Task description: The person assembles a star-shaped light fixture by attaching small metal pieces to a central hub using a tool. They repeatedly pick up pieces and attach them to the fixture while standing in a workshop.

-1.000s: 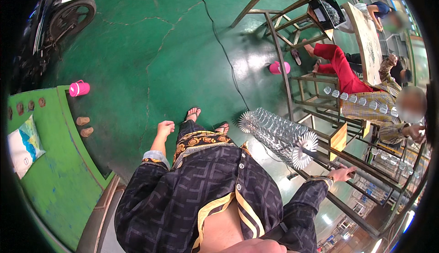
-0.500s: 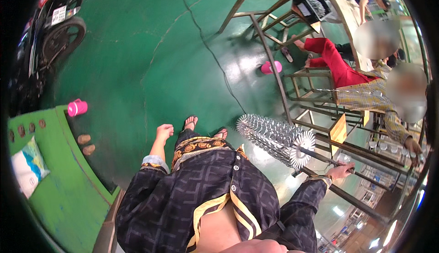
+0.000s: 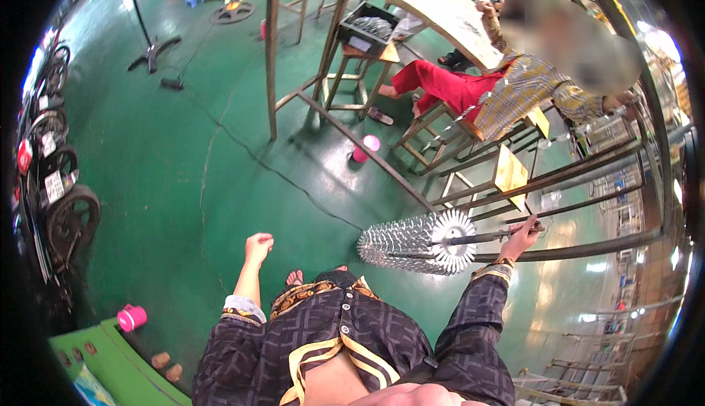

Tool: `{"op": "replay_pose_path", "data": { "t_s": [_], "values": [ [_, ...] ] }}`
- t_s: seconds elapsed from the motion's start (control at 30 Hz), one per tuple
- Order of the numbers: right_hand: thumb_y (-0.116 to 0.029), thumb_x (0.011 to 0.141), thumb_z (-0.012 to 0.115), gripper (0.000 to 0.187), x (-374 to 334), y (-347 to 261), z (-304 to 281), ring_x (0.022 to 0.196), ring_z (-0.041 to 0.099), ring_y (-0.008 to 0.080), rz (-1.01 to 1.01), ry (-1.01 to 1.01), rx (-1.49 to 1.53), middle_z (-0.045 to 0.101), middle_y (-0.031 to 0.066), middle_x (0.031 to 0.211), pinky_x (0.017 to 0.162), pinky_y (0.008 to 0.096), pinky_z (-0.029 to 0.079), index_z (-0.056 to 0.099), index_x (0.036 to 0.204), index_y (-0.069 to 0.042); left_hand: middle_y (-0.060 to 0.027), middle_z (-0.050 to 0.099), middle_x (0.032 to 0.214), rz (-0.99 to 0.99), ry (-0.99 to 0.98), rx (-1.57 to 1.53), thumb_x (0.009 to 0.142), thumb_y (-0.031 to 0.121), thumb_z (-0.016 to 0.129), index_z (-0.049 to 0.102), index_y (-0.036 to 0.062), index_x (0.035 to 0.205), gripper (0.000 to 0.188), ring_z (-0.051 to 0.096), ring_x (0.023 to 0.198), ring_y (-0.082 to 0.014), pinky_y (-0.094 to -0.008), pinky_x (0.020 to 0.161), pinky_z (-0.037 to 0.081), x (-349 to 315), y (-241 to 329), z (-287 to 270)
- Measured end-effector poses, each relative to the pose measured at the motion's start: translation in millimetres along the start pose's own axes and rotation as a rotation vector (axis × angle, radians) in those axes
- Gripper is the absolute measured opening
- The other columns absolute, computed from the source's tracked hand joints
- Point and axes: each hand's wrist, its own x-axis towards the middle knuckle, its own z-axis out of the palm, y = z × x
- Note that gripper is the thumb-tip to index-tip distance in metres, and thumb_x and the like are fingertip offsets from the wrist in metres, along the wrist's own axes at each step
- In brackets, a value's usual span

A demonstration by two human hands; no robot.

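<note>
On the right, my right hand (image 3: 520,238) is closed around a dark metal rod, beside the bar of a standing frame. The rod leads into a long cylinder of silver pieces (image 3: 400,243), set in rings with a white spoked disc (image 3: 452,241) at its near end. What the silver pieces are is too small to tell. My left hand (image 3: 258,246) hangs over the green floor with its fingers curled in, and nothing shows in it.
A dark metal frame (image 3: 352,145) stands ahead to the right. Beyond it a person in red trousers (image 3: 452,87) sits among wooden stools (image 3: 510,172), near a black crate (image 3: 367,30). Motorcycles (image 3: 70,222) line the left; a green bench (image 3: 125,362) and pink jug (image 3: 132,318) are lower left.
The view has shifted, bringing more floor and a fan stand in at upper left. My right hand stays on the rod and sits higher in the picture. My left hand has lowered slightly.
</note>
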Motion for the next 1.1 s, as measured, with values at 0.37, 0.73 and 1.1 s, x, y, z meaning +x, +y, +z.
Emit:
{"op": "replay_pose_path", "data": {
  "t_s": [0.37, 0.73, 1.1],
  "values": [
    [-0.023, 0.092, 0.058, 0.02, 1.8, 15.2, 16.8, 0.043, 0.039, 0.0062, 0.041, -0.029, 0.138, 0.042, -0.0018, 0.059, 0.041, 0.0206, 0.032, 0.048, 0.092, -0.006, -0.0076, 0.068, 0.084, 1.008, -0.252, -0.192, 0.08, 0.005, 0.068, 0.067, -0.0013, 0.09, 0.012, 0.063, 0.073, -0.0101, -0.0245, 0.067, 0.05, -27.2, 467.1, 180.0],
    [-0.02, 0.093, 0.057, 0.016, 0.3, 18.3, 2.6, 0.044, 0.04, 0.0053, 0.025, 0.042, 0.152, 0.043, -0.0024, 0.06, 0.042, 0.0199, 0.034, 0.048, 0.096, -0.006, -0.0101, 0.066, 0.076, 1.535, 0.022, -0.21, 0.073, 0.01, 0.075, 0.068, 0.0, 0.084, 0.017, 0.062, 0.067, -0.0157, -0.0284, 0.062, 0.048, -63.1, 640.9, 312.1],
    [-0.022, 0.089, 0.063, 0.024, -5.1, 15.0, 3.9, 0.049, 0.043, 0.0053, 0.044, 0.109, 0.192, 0.051, -0.0003, 0.077, 0.044, 0.0201, 0.036, 0.048, 0.099, -0.005, -0.0048, 0.065, 0.076, 1.552, -0.007, -0.498, 0.079, 0.007, 0.07, 0.066, 0.0016, 0.09, 0.013, 0.059, 0.068, -0.0089, -0.0235, 0.065, 0.047, -30.0, 691.7, 341.8]
  ]
}}
